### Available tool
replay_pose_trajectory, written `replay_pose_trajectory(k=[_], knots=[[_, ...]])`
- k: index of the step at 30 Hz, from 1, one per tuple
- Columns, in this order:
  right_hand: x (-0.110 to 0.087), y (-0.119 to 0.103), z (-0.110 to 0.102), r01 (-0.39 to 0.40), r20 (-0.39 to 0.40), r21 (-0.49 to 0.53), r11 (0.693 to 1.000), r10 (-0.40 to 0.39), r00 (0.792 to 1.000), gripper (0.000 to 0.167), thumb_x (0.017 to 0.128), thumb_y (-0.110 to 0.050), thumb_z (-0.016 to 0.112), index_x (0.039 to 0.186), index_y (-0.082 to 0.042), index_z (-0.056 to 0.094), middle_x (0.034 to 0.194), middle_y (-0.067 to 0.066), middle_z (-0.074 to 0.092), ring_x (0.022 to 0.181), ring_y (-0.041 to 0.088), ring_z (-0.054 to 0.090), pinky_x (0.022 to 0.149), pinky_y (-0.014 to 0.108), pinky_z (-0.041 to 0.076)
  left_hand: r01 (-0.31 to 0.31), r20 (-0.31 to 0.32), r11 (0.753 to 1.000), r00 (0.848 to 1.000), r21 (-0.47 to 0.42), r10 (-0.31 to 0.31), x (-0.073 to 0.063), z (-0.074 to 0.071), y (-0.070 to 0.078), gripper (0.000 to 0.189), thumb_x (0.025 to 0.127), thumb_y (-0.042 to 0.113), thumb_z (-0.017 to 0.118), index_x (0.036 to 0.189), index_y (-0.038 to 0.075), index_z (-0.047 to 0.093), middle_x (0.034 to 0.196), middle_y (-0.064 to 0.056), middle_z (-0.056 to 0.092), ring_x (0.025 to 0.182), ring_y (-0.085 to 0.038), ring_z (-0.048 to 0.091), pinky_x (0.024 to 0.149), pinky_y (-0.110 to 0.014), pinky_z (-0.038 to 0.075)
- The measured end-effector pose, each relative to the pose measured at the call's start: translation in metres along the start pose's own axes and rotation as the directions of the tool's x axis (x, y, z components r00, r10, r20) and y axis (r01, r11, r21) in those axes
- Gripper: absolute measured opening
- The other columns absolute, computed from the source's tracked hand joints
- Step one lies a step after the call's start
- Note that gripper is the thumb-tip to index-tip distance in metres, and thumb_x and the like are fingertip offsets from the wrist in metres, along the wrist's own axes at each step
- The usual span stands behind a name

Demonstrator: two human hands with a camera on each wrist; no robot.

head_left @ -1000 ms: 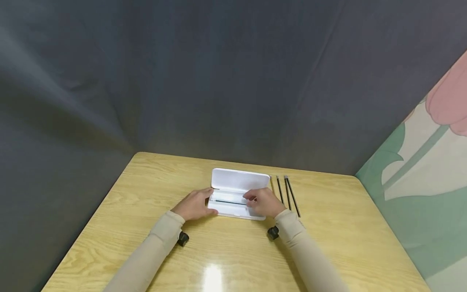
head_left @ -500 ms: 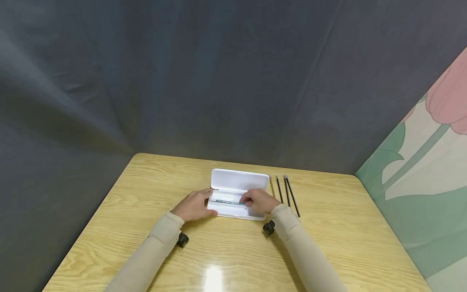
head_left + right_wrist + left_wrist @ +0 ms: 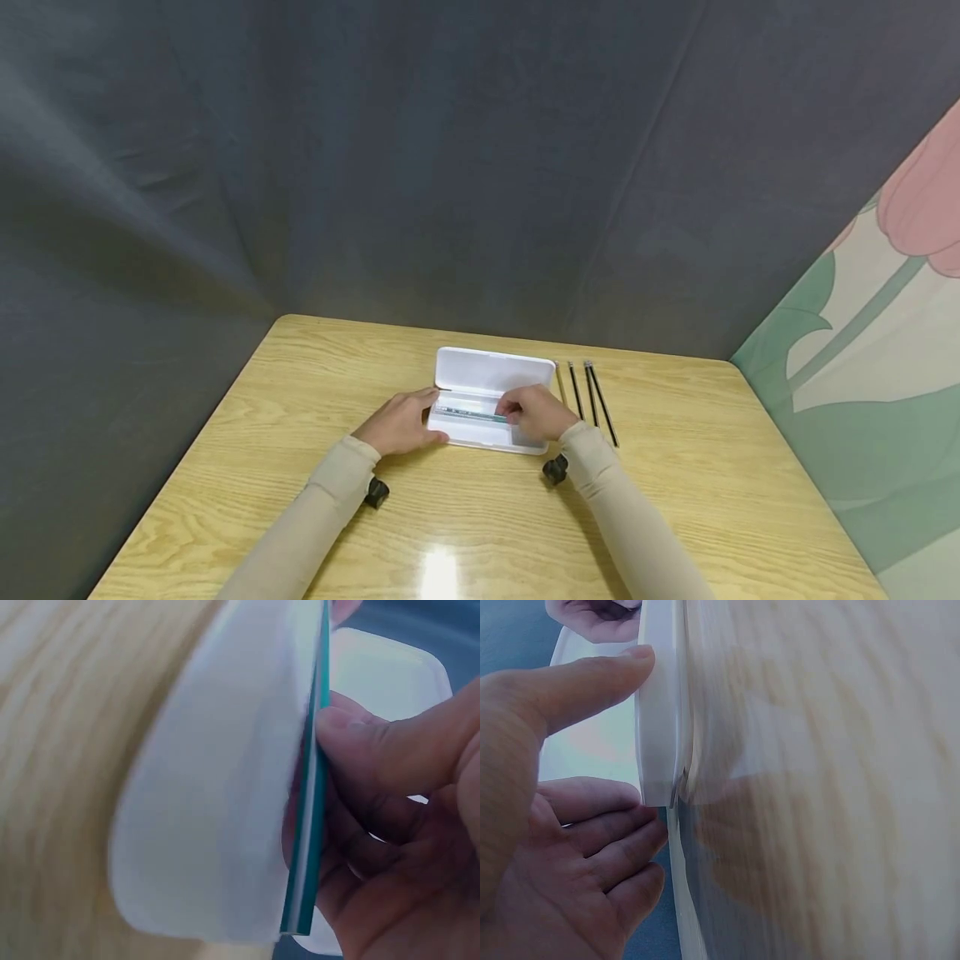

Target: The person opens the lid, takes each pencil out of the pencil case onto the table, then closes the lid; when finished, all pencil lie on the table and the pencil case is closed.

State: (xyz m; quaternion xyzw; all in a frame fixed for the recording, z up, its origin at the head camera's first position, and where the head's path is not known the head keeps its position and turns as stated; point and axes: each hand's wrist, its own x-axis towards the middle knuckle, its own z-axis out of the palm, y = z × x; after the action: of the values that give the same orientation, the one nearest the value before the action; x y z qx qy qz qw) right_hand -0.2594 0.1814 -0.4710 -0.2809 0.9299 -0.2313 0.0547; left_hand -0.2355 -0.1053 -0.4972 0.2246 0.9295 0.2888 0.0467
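A green pencil [image 3: 306, 847] is in the right hand [image 3: 536, 412], which pinches it between thumb and fingers. The pencil runs lengthwise at the bottom half of a white pencil case [image 3: 480, 435]. It is hard to tell if it touches the bottom. The lid [image 3: 495, 371] is tipped back toward the far edge of the wooden surface [image 3: 465, 508], and the case sits near the middle of that edge. The left hand [image 3: 397, 422] grips the end of the case nearest the surface's left edge, with its thumb on the front wall and its fingers at the end.

On the other side, toward the right edge, lie a tan pencil [image 3: 560, 382] and three dark pencils [image 3: 596, 404]. Two of the dark ones come together at their tops, like a thin V. Both arms wear beige sleeves [image 3: 630, 521]. A dark cloth [image 3: 480, 167] hangs past the far edge, and a flower cloth [image 3: 885, 367] hangs by the right edge.
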Motion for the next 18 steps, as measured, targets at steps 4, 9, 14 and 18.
replay_pose_trajectory(k=[4, 9, 14, 18], knots=[[-0.012, -0.005, -0.017, -0.029, -0.076, 0.076, 0.997, 0.035, 0.996, 0.018, 0.093, 0.002, 0.066, 0.096, -0.013, 0.076, 0.088, -0.001, 0.073, 0.08, 0.007, 0.062, 0.069, 0.021, 0.055, 0.002, -0.003, 1.0, 1.0, 0.003, -0.002, 0.0, 0.0, 0.0, 0.09, 0.084, 0.049, 0.08, 0.153, 0.004, 0.044, 0.16, -0.013, 0.043, 0.146, -0.032, 0.046, 0.119, -0.044, 0.044], [-0.036, -0.005, -0.052, -0.081, -0.249, 0.236, 0.968, 0.141, 0.958, 0.013, 0.094, -0.002, 0.066, 0.102, -0.009, 0.075, 0.094, 0.009, 0.074, 0.077, 0.011, 0.062, 0.065, 0.022, 0.053, 0.009, 0.004, 1.0, 1.0, -0.001, -0.009, 0.001, -0.002, 0.0, 0.09, 0.084, 0.05, 0.08, 0.154, 0.005, 0.043, 0.16, -0.012, 0.043, 0.146, -0.032, 0.046, 0.12, -0.045, 0.044], [-0.064, 0.019, -0.079, -0.128, -0.427, 0.411, 0.903, 0.315, 0.848, 0.017, 0.098, -0.007, 0.064, 0.112, -0.001, 0.07, 0.099, 0.013, 0.069, 0.08, 0.006, 0.062, 0.07, 0.017, 0.054, 0.01, 0.004, 1.0, 1.0, -0.004, -0.01, 0.0, -0.002, -0.001, 0.089, 0.085, 0.049, 0.08, 0.154, 0.006, 0.043, 0.161, -0.011, 0.043, 0.146, -0.032, 0.046, 0.119, -0.045, 0.044], [-0.085, 0.045, -0.087, -0.235, -0.421, 0.532, 0.814, 0.495, 0.76, 0.027, 0.1, -0.01, 0.061, 0.124, 0.002, 0.063, 0.097, 0.002, 0.065, 0.082, 0.001, 0.061, 0.073, 0.017, 0.058, 0.004, 0.011, 1.0, 1.0, -0.007, -0.004, -0.001, -0.001, 0.0, 0.089, 0.085, 0.049, 0.08, 0.153, 0.004, 0.044, 0.16, -0.013, 0.043, 0.146, -0.033, 0.046, 0.12, -0.045, 0.043]])
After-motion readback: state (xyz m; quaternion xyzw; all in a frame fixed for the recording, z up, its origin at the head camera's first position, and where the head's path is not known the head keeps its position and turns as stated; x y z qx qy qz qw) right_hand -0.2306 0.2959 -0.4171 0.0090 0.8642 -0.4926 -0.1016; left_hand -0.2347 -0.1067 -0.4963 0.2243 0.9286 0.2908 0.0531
